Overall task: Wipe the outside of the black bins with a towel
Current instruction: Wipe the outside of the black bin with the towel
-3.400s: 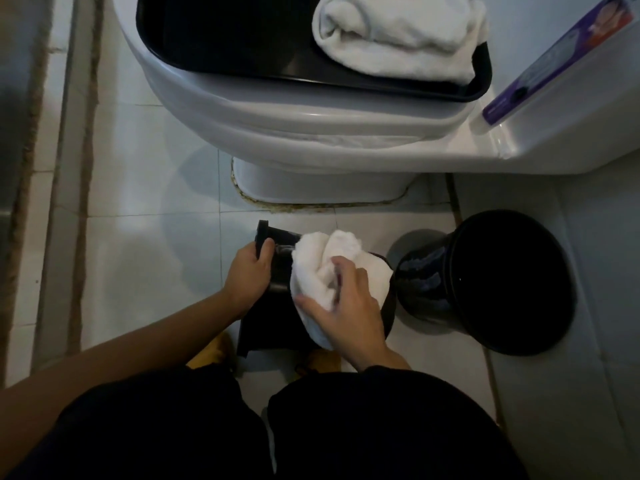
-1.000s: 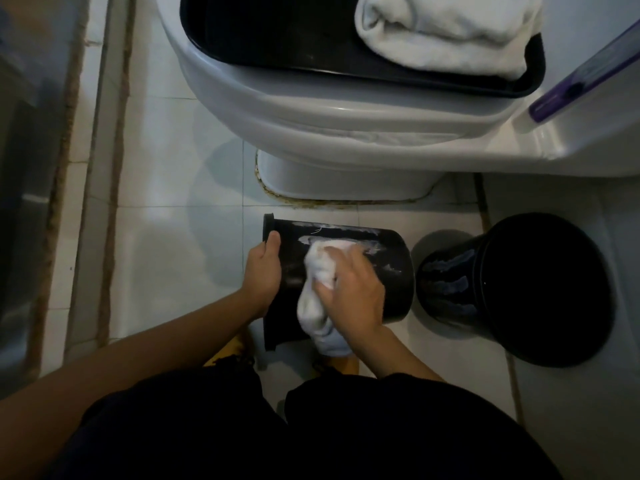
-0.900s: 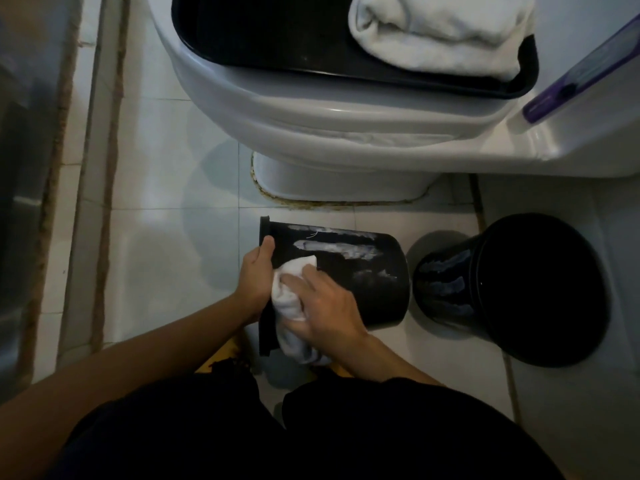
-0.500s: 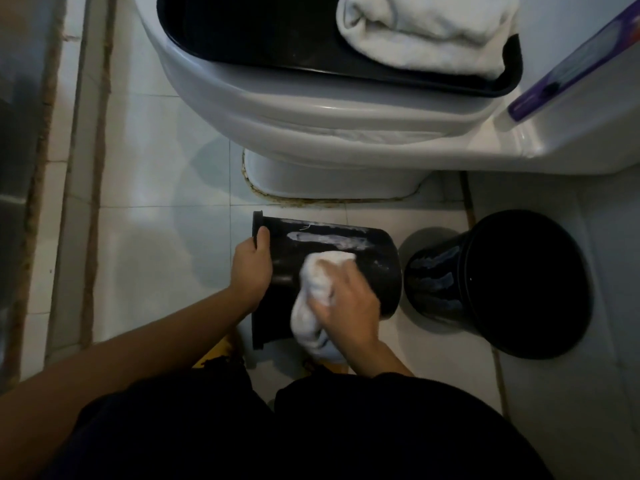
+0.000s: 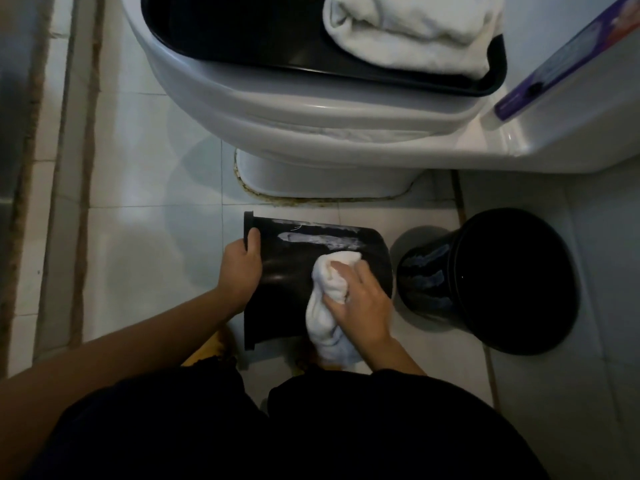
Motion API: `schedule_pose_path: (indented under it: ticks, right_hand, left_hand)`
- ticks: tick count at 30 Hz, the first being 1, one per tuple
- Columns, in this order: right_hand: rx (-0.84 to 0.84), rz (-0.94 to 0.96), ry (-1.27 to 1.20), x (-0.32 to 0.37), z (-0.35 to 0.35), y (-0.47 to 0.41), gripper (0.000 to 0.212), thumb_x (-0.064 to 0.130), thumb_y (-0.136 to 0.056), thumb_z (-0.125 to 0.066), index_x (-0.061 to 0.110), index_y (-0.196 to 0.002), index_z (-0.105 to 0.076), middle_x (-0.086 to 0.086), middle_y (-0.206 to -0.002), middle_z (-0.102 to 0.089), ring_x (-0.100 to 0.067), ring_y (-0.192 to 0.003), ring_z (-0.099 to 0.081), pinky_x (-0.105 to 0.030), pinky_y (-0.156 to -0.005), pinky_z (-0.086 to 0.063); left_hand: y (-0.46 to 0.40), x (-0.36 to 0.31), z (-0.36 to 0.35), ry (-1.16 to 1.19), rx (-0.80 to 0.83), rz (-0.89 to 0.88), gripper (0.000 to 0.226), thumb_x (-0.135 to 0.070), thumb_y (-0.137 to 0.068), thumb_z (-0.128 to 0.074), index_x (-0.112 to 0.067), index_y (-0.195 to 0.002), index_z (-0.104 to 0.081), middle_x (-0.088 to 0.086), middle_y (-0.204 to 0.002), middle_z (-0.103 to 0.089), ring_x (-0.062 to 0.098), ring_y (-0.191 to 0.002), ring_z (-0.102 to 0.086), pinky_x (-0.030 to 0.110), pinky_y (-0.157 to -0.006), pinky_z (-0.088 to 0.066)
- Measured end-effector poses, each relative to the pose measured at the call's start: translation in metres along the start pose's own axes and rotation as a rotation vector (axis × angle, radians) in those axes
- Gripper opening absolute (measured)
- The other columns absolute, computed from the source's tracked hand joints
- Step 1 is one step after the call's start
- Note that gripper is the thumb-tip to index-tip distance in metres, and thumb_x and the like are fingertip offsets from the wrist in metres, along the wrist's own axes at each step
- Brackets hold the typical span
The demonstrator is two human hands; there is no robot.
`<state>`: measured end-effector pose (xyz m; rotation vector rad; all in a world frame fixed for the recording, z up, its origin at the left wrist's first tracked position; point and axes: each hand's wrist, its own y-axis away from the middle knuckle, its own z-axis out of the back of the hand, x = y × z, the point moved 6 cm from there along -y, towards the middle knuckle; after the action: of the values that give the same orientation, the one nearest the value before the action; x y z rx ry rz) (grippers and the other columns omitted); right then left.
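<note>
Bathroom tiles [image 5: 138, 237] are slick: the tipped bin [image 5: 291, 268] beside the toilet [image 5: 311, 116] could roll — left hand [image 5: 240, 268] merely grips its rim (right hand [image 5: 360, 303] clutches the towel [image 5: 329, 289]).

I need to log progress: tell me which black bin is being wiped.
The bin lying sideways, gripped at its rim by the left hand while the right hand rubs a towel on it.
</note>
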<state>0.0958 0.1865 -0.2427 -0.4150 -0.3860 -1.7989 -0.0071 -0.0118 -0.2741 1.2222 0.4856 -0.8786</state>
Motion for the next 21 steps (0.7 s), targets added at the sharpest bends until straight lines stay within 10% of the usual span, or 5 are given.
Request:
schedule_pose_path:
  ticks: [4, 12, 17, 21]
  right_hand:
    - [-0.173, -0.692, -0.101, -0.062, 0.019, -0.002, 0.041, 0.040, -0.089, -0.064, 0.023, -0.126, -0.058, -0.005, -0.121, -0.054, -0.029, -0.107, -0.061, -0.030, -0.079, -0.041]
    - [0.066, 0.153, 0.002, 0.011, -0.007, 0.009, 0.044, 0.046, -0.084, -0.059, 0.024, -0.122, -0.060, -0.002, -0.108, -0.056, -0.021, -0.092, -0.061, -0.026, -0.072, -0.049]
    - [-0.012, -0.312, -0.001, -0.077, 0.031, 0.002, 0.042, 0.037, -0.088, -0.065, 0.021, -0.126, -0.057, -0.007, -0.122, -0.054, -0.029, -0.108, -0.060, -0.029, -0.084, -0.041]
    - [0.005, -0.340, -0.021, -0.074, 0.034, 0.014, 0.040, 0.039, -0.089, -0.065, 0.022, -0.125, -0.059, 0.000, -0.114, -0.051, -0.022, -0.104, -0.058, -0.026, -0.083, -0.037]
  left_hand:
    - [0.001, -0.004, 0.001, 0.011, 0.005, -0.014, 0.045, -0.039, -0.103, -0.033, -0.006, -0.094, -0.062, 0.011, -0.090, -0.066, 0.018, -0.083, -0.064, 0.028, -0.074, -0.049]
    - [0.007, 0.001, 0.003, -0.009, -0.018, -0.028, 0.045, -0.039, -0.103, -0.032, -0.008, -0.091, -0.062, 0.010, -0.089, -0.066, 0.018, -0.083, -0.065, 0.028, -0.074, -0.051]
    - [0.010, -0.003, 0.001, 0.021, 0.044, -0.037, 0.045, -0.039, -0.104, -0.031, -0.007, -0.099, -0.063, 0.009, -0.094, -0.068, 0.016, -0.087, -0.066, 0.025, -0.075, -0.050]
    - [0.026, 0.006, 0.002, 0.057, 0.101, -0.039, 0.038, -0.035, -0.104, -0.034, -0.011, -0.098, -0.063, 0.006, -0.093, -0.067, 0.013, -0.085, -0.064, 0.019, -0.068, -0.045]
